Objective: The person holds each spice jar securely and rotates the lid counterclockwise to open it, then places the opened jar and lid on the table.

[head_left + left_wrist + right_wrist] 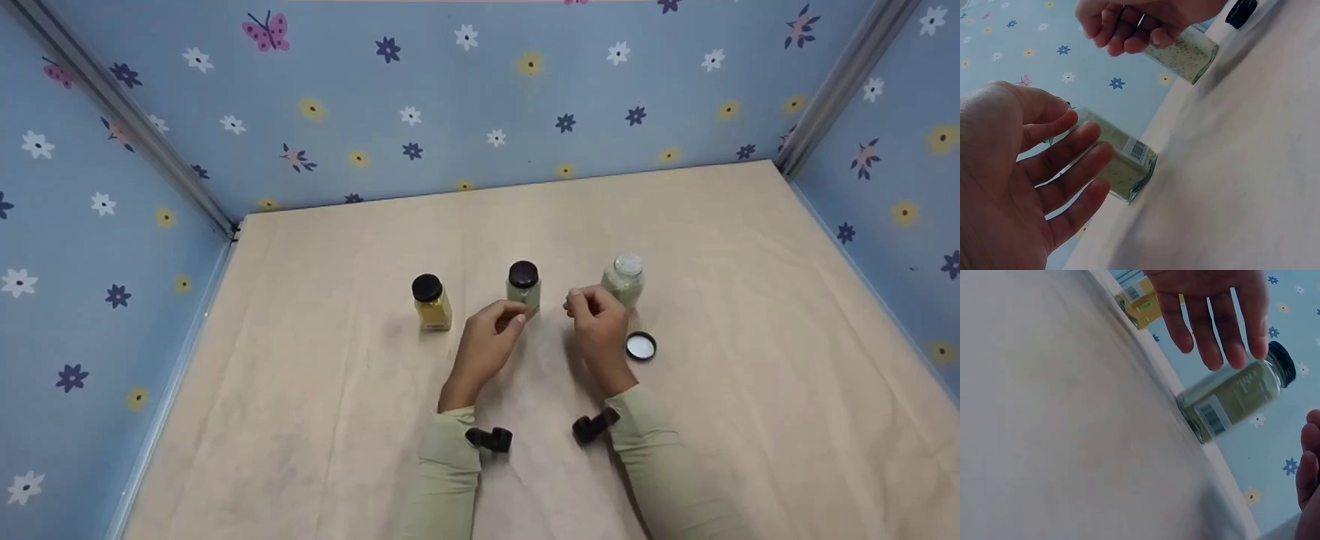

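From where I stand behind the worker, five items and two bare hands read across the table [300, 420] as follows. At far left, a capped yellow jar [433, 306] stands upright, apart from both hands. Next, the left hand [484, 345] hangs just on the near side of the middle jar; its fingers are relaxed and gently bent, thumb close to the index finger in a narrow gap, holding nothing that I can see. Whether a fingertip brushes the glass I cannot tell. The middle jar [523, 297], green-filled, stands upright with its black cap [523, 274] on. To its right, the right hand [602, 334] is loosely curled, its grip narrow and apparently holding nothing. Just beyond it stands the right jar [625, 283], upright, its pale top uncapped; whether a seal covers the mouth I cannot make out. Nearer, on the table, lies a black lid [641, 346], white inside facing up.

The stage appears to be a pause between handlings, one jar uncapped and two capped. Work on the middle jar would, I judge, call for one hand to steady its glass and the other to twist the cap.
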Tool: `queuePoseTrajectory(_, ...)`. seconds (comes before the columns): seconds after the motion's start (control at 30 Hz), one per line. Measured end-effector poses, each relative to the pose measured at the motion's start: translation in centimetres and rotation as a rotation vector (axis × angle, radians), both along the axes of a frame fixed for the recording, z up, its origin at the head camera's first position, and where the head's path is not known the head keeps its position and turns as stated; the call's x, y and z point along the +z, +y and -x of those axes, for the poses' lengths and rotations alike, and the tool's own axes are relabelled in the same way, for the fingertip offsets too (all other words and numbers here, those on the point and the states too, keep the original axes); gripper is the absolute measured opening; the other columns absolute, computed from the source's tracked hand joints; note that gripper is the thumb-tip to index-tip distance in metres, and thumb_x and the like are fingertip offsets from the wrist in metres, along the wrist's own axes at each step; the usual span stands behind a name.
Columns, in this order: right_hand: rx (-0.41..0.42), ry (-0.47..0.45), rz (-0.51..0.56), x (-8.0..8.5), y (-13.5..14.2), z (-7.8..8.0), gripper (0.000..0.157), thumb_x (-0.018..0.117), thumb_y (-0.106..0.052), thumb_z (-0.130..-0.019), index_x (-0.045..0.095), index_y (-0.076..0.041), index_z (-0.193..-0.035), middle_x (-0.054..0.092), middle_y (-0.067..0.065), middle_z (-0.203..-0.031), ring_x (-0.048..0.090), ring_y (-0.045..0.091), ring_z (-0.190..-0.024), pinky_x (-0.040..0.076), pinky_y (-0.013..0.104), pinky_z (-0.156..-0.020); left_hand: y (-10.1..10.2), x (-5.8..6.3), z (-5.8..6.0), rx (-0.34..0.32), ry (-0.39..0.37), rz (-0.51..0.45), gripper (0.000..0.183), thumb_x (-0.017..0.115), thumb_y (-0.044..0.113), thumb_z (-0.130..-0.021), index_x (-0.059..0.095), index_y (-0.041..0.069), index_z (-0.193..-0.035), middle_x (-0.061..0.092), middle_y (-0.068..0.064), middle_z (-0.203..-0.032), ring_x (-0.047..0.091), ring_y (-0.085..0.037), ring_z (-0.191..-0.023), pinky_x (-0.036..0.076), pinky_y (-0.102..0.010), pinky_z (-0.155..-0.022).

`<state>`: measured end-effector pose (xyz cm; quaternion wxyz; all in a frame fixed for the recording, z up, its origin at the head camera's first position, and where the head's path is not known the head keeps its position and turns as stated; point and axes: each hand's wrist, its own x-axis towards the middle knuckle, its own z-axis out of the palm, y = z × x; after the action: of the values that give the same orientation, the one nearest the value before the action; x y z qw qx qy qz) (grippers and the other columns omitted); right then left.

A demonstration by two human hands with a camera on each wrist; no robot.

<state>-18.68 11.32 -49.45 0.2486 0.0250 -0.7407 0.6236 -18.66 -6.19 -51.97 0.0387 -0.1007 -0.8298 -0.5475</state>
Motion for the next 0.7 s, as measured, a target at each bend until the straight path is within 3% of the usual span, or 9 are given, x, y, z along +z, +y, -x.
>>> queuePoseTrajectory(0.3, -0.004, -0.032, 0.05, -3.9, -1.1, 3.8, 0.023, 0.061, -0.007, -0.098, 0.065, 0.002, -0.077, 0.064, 0.013, -0.077, 0.057, 0.019, -0.072, 0.045, 0.022, -0.062, -0.5, -0.4, 0.2, 0.053, 0.007, -0.075, 0.017, 0.061, 0.015, -0.099, 0.073, 0.01, -0.111, 0.07, 0.002, -0.109, 0.065, -0.011, -0.096, 0.053, -0.032, -0.088)
queuePoseTrajectory(0.53, 0.09, -0.063, 0.003, -4.7, -0.8, 3.9, 0.021, 0.062, -0.016, -0.099, 0.067, -0.008, -0.08, 0.064, 0.005, -0.078, 0.058, 0.019, -0.074, 0.046, 0.026, -0.066, -0.7, -0.5, 0.2, 0.118, 0.033, -0.095, 0.015, 0.062, 0.013, -0.098, 0.073, 0.009, -0.108, 0.072, 0.001, -0.103, 0.066, -0.012, -0.092, 0.054, -0.032, -0.084)
queuePoseTrajectory(0.7, 0.155, -0.103, 0.024, -4.8, -0.8, 4.2, 0.015, 0.06, -0.015, -0.101, 0.069, -0.006, -0.094, 0.066, 0.008, -0.089, 0.061, 0.022, -0.084, 0.05, 0.03, -0.072, -1.1, -0.3, 0.6, 0.151, 0.065, -0.088, 0.018, 0.06, 0.013, -0.099, 0.073, 0.004, -0.109, 0.07, -0.003, -0.105, 0.065, -0.013, -0.096, 0.054, -0.032, -0.086)
